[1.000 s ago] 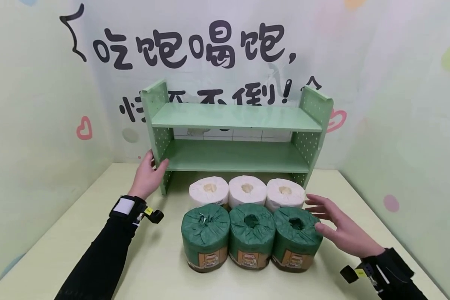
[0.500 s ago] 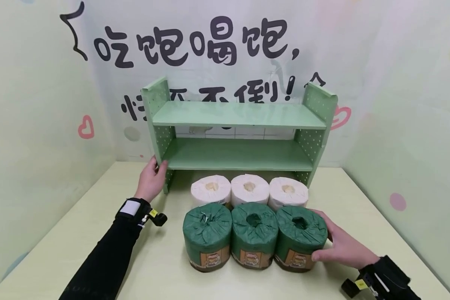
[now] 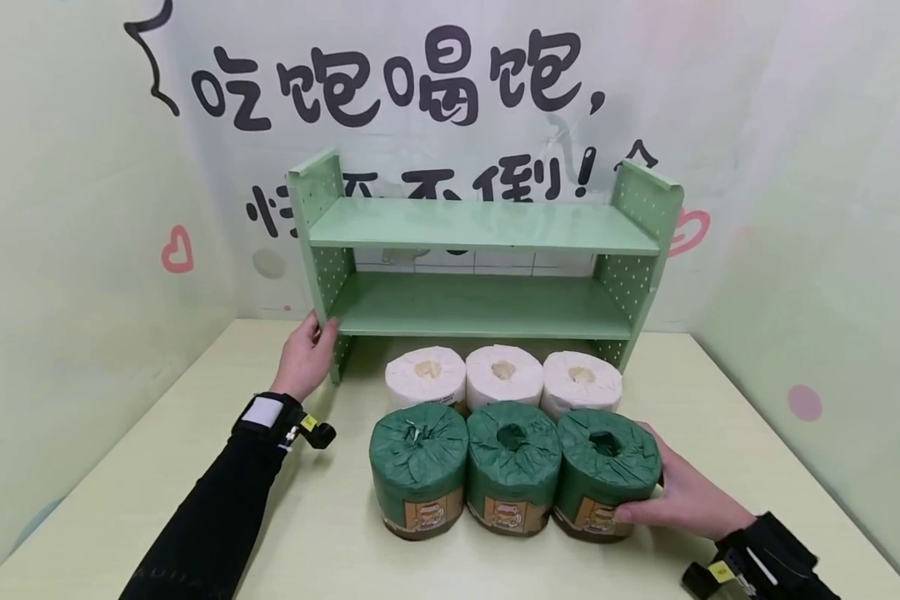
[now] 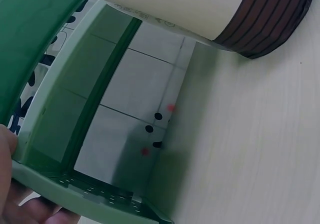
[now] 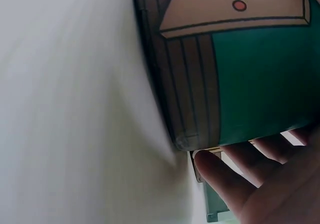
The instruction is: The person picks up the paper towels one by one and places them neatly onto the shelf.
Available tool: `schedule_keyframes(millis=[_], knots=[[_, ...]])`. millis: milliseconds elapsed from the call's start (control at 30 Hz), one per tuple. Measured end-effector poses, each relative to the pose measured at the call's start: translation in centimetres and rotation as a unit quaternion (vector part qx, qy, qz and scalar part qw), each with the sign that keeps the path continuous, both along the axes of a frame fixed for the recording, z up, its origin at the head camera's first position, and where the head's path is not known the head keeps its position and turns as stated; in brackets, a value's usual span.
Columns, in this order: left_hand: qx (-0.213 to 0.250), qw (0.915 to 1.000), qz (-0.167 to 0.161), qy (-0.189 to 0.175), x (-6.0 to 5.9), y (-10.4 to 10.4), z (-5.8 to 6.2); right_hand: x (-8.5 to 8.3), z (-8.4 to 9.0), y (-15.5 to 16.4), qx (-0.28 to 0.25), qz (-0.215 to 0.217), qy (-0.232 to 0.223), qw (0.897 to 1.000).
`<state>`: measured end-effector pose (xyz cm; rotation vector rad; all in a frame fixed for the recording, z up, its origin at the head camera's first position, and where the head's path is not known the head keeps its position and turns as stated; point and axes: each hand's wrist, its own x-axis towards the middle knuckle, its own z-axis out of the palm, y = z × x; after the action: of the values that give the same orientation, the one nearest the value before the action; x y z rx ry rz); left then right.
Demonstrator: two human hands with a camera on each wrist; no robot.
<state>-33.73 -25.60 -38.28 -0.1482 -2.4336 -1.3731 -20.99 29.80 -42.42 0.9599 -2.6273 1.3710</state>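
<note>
Around a green roll (image 3: 607,471), curled right grip (image 3: 686,493)

Crinkled paper and smooth, paint-like green, as I see them from here.
The green rolls (image 3: 513,475) wear thin paper, puckered on top and smoother down the sides; the white rolls (image 3: 504,397) look papery and matt. I read the shelf (image 3: 483,225) as smooth with a light gloss, the worktop (image 3: 322,533) as faintly grained like wood, and the sleeve (image 3: 202,508) as dull black cloth.
</note>
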Motion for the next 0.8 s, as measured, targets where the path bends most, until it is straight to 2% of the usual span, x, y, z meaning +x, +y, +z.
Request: schedule_keyframes(millis=[433, 800], knots=[[-0.016, 0.9999, 0.006, -0.002, 0.07, -0.01, 0.04, 0.27, 0.13, -0.32, -0.005, -0.019, -0.011, 1.000], [-0.018, 0.9998, 0.000, -0.006, 0.09, -0.24, -0.04, 0.28, 0.16, -0.38, 0.002, -0.032, 0.005, 0.999]])
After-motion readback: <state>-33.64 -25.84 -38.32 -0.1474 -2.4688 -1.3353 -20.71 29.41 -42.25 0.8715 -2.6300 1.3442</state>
